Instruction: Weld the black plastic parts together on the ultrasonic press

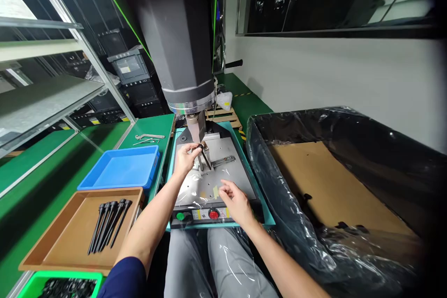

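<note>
My left hand (185,159) pinches the dark head of a slim black rod (206,159) between thumb and fingertips. The rod slants down into or against a small metal fixture (211,165) on the machine's base plate; its exact seating is hard to make out. Directly above is the metal tool head (196,126) of a large dark press (176,32). My right hand (236,201) hovers over the front of the plate with loosely curled fingers, and no object shows in it. In front of the plate are a red button (213,214) and a green button (180,216).
To the left, a brown tray (63,237) bears several similar black rods (109,226). Beyond it are a blue tray (120,167) and a wrench (150,137); nearer is a green bin (28,284) of small black parts. A plastic-lined box (267,167) with cardboard stands right.
</note>
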### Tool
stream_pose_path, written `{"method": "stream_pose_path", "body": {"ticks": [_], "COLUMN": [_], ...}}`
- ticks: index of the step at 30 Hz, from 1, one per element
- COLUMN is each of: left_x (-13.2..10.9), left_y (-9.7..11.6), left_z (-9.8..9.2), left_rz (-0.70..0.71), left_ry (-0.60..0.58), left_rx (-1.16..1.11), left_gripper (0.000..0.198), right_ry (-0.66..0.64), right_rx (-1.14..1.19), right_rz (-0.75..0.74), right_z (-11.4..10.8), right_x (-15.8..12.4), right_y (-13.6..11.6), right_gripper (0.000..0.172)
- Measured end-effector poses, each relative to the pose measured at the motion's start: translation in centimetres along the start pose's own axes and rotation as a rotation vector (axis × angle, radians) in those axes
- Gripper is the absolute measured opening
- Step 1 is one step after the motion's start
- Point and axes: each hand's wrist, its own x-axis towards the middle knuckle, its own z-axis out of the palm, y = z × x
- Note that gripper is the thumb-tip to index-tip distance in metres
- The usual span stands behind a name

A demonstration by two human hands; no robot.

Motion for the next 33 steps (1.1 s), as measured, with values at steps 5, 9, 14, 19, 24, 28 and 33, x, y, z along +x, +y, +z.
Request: {"method": "stream_pose_path", "body": {"ticks": [5, 9, 14, 19, 24, 28, 33], "left_x": [2.1, 3.6, 4.9, 5.8, 4.2, -1.1, -8.0], "left_y": [-0.8, -1.5, -1.9, -1.4, -3.4, -6.9, -9.7], "left_z": [0.3, -0.5, -1.7, -2.2, -3.6, -6.3, -8.4], "left_rz": [-0.031, -0.01, 0.115, 0.202, 0.057, -0.324, -0.546], "left_ry": [-0.102, -0.258, -0.402, -0.525, -0.215, 0.003, -0.025], "left_rx": [-0.012, -0.064, 0.039, 0.071, 0.022, 0.385, 0.537], "left_gripper": [0.022, 0.024, 0.02, 0.022, 0.04, 0.039, 0.045], "right_ry": [-0.026, -0.04, -0.033, 0.039, 0.211, 0.141, 0.027], "right_rx": [-0.005, 0.022, 0.027, -0.035, -0.358, -0.689, -0.801], "right_rz": [0.084, 0.106, 0.092, 0.089, 0.084, 0.195, 0.311], "right_z": [-0.7, -1.2, -1.6, -2.2, -3.1, -2.9, -1.2], "right_x": [-1.5, -2.3, -2.8, -1.8, 1.5, 4.4, 7.3], "right_y": [0.9, 1.5, 1.8, 2.8, 4.0, 3.7, 3.1], "right_gripper": [0.037, 0.037, 0.036, 0.036, 0.034, 0.038, 0.034]}}
